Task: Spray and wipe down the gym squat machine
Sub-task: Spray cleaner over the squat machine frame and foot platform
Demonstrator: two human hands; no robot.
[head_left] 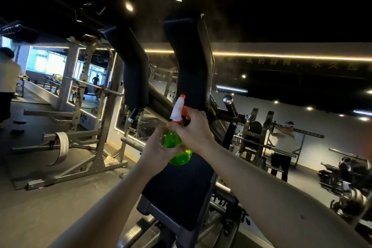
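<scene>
Your left hand (159, 148) holds the green spray bottle (180, 156) and your right hand (194, 130) grips its trigger above the back pad (179, 187), aimed at the misted shoulder pads (191, 62), so you're likely mid-spray, wiping not yet begun

Right hand (193, 131) grips green spray bottle (177, 145) at its neck, left hand (159, 147) holds its body, nozzle aimed at squat machine's right shoulder pad (189, 56); back pad (179, 189) below.
</scene>
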